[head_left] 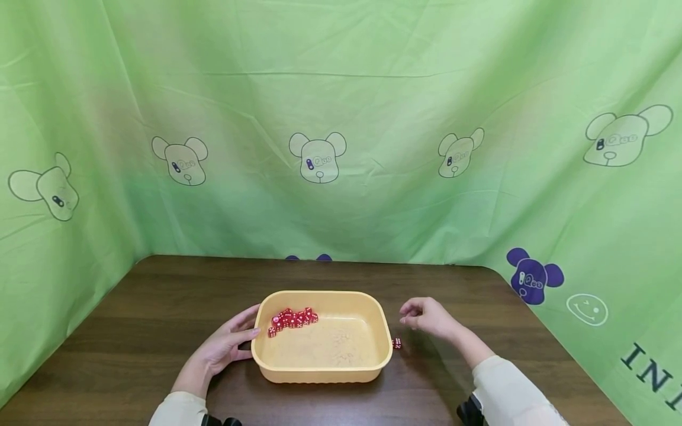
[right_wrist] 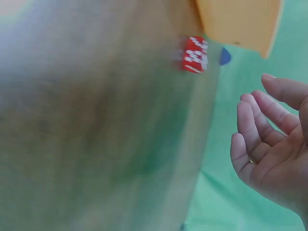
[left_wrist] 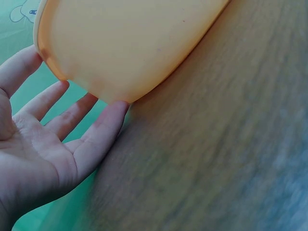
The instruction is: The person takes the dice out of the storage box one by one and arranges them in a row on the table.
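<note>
A yellow plastic tub (head_left: 322, 376) stands on the table in front of me. Many red dice (head_left: 293, 319) with white pips lie clustered toward its back left inside. My left hand (head_left: 221, 349) touches the tub's left end with spread, fairly straight fingers; in the left wrist view, fingertips (left_wrist: 118, 108) meet the outer wall (left_wrist: 125, 48). Just outside the right wall, a small group of red dice (head_left: 396, 343) sits on the tabletop, blurred in the right wrist view. Beyond them, my right hand (head_left: 428, 316) hovers to the right of the tub, fingers loosely bent and holding nothing.
The dark wood-grain table (head_left: 186, 290) extends to both sides of the tub. A green cloth (head_left: 373, 219) with printed bear heads hangs behind it and along the left and right sides.
</note>
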Demonstrator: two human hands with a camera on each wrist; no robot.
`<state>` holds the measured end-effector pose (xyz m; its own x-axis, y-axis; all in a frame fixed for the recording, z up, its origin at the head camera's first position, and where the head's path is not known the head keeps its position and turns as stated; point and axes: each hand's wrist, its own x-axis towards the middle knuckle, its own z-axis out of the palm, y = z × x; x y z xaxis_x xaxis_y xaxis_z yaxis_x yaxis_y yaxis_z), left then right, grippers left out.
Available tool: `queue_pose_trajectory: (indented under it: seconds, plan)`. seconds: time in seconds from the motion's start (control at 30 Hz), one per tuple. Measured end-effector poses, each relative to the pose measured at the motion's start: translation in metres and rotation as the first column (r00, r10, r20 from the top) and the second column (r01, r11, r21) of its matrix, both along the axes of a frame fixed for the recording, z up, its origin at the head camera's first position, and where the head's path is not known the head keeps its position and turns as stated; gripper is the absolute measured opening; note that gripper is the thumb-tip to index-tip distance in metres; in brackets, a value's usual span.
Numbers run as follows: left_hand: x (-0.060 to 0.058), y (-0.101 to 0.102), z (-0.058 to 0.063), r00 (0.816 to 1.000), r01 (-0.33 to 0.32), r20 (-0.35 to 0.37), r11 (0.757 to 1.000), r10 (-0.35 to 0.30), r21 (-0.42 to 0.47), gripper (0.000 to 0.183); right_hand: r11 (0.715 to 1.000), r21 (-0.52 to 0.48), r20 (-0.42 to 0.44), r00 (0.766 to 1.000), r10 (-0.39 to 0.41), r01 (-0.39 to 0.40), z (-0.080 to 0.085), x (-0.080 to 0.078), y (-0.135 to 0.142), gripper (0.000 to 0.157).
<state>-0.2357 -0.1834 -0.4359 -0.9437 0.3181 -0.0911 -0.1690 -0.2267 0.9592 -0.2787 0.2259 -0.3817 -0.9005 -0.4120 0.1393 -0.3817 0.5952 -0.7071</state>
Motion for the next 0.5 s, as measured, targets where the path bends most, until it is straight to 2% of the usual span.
queue_pose_trajectory:
  seconds: [0.17, 0.33, 0.5]
  plan:
    - [0.001, 0.0, 0.0, 1.0, 0.011, -0.014, 1.0, -0.011, 0.008, 0.064, 0.999, -0.002, -0.03, 0.999, -0.032, 0.032, 0.016, -0.008, -0.003, 0.017]
    - [0.001, 0.0, 0.0, 1.0, 0.009, -0.014, 1.0, -0.008, 0.007, 0.064, 0.998, -0.051, -0.019, 1.0, -0.024, 0.023, 0.026, -0.016, -0.01, 0.019]
    - [0.0, 0.0, 0.0, 1.0, 0.009, -0.014, 1.0, -0.009, 0.005, 0.064, 0.998, -0.059, -0.01, 1.0, -0.027, 0.026, 0.037, -0.022, -0.022, 0.02]
